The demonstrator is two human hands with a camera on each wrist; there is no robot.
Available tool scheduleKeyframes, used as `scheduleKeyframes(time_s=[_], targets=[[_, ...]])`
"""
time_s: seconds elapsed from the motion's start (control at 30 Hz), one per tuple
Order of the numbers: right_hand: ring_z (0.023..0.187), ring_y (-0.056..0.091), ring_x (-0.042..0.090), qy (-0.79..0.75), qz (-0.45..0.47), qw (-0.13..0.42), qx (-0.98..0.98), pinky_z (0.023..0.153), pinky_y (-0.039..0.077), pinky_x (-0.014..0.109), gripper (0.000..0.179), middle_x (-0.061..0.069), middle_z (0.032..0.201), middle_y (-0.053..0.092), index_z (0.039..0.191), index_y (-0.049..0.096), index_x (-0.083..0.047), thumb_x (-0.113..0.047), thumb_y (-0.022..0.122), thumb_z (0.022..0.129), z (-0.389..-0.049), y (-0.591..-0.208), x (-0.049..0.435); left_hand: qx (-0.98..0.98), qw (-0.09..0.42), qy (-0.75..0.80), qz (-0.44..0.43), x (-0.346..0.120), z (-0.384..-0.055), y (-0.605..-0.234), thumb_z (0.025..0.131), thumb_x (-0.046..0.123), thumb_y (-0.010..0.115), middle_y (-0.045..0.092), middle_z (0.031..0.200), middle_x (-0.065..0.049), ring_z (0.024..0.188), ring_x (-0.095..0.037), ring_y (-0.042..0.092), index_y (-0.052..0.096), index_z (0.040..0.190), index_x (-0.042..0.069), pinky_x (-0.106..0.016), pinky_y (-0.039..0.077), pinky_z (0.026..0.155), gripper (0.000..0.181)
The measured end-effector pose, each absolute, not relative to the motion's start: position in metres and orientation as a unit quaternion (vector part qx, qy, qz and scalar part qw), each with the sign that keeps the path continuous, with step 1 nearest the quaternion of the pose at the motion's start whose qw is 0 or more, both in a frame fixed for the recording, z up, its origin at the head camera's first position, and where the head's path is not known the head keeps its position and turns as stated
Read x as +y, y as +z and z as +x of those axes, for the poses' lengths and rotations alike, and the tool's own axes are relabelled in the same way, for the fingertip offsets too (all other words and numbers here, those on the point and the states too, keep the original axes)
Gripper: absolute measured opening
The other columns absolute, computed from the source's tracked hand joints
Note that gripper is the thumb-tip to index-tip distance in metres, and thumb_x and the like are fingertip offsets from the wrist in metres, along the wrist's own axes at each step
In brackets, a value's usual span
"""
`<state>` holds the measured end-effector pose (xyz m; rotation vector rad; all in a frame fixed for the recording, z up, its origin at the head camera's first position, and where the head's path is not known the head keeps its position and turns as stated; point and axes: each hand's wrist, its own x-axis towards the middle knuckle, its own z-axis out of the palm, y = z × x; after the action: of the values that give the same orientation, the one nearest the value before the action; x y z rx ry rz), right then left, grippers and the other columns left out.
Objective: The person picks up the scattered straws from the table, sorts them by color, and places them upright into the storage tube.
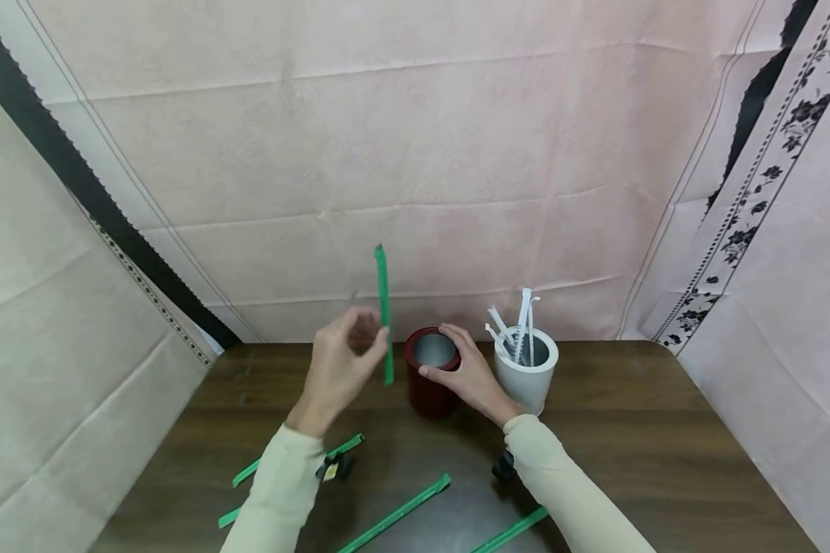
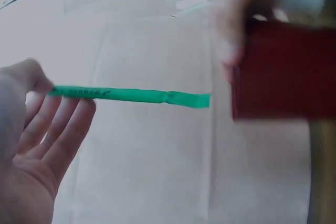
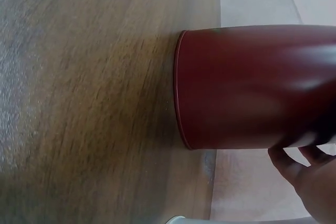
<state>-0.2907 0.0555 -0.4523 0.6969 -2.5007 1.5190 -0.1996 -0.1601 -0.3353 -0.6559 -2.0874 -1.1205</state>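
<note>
A thin green paper-wrapped stick (image 1: 383,284) with printed marks stands nearly upright, pinched between the thumb and fingers of my left hand (image 1: 342,365). In the left wrist view the green wrapped stick (image 2: 136,95) points toward the dark red cup, its flattened end apart from it. My right hand (image 1: 472,376) holds the dark red cup (image 1: 430,395) at its rim, thumb near the front and fingers around the far right side. The cup stands upright on the table and its grey inside looks bare. The right wrist view shows the cup's side (image 3: 247,87) and a few fingers (image 3: 294,169).
A white cup (image 1: 526,384) with several white wrapped sticks (image 1: 522,326) stands right of the red cup. More green wrapped sticks (image 1: 397,514) lie on the brown table (image 1: 629,461), some partly under the forearms. A pale cloth (image 1: 415,153) hangs behind and at both sides.
</note>
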Motion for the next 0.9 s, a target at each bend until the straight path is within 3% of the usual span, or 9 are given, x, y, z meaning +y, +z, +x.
scheduleKeyframes(time_s=[0.17,0.37,0.5,0.67,0.9], targets=[[0.133,0.044,0.017,0.517,0.234,0.062,-0.821,0.103,0.043,0.045,0.088,-0.012,0.15,0.036,0.15,0.042,-0.019,-0.054,0.08,0.078,-0.292,-0.459,0.05,-0.799,0.301,-0.472,-0.219,-0.141,-0.244,-0.336,0.093,0.009,0.068,0.069,0.097,-0.008,0.082,-0.015,0.071,0.061,0.115,0.003,-0.027,0.058,0.071,0.024],[0.134,0.042,0.017,0.526,0.241,0.063,-0.813,0.106,0.041,0.047,0.088,-0.012,0.15,0.036,0.15,0.042,-0.019,-0.056,0.079,0.079,-0.294,-0.463,0.046,-0.861,0.218,-0.425,-0.177,-0.132,-0.276,-0.367,0.098,0.019,0.064,0.07,0.094,0.002,0.079,-0.008,0.068,0.067,0.113,0.013,-0.028,0.057,0.069,0.017],[0.135,0.042,0.015,0.53,0.248,0.069,-0.808,0.106,0.041,0.048,0.085,-0.013,0.15,0.036,0.15,0.04,-0.028,-0.057,0.078,0.079,-0.294,-0.467,0.046,-0.901,0.16,-0.361,-0.183,-0.129,-0.281,-0.383,0.098,0.022,0.064,0.07,0.09,0.008,0.077,-0.005,0.065,0.07,0.11,0.018,-0.027,0.055,0.069,0.014],[0.138,0.038,0.016,0.54,0.251,0.094,-0.798,0.109,0.037,0.053,0.08,-0.011,0.15,0.037,0.148,0.038,-0.035,-0.055,0.077,0.081,-0.292,-0.469,0.048,-0.929,0.101,-0.304,-0.185,-0.126,-0.28,-0.39,0.097,0.023,0.066,0.072,0.092,0.008,0.076,-0.003,0.065,0.071,0.113,0.016,-0.025,0.054,0.066,0.018],[0.135,0.042,0.02,0.533,0.241,0.137,-0.799,0.107,0.038,0.056,0.08,0.0,0.151,0.041,0.146,0.045,-0.023,-0.056,0.077,0.08,-0.293,-0.468,0.055,-0.922,0.112,-0.313,-0.196,-0.137,-0.27,-0.368,0.097,0.021,0.066,0.072,0.103,0.004,0.089,-0.007,0.067,0.07,0.12,0.011,-0.03,0.057,0.079,0.025]])
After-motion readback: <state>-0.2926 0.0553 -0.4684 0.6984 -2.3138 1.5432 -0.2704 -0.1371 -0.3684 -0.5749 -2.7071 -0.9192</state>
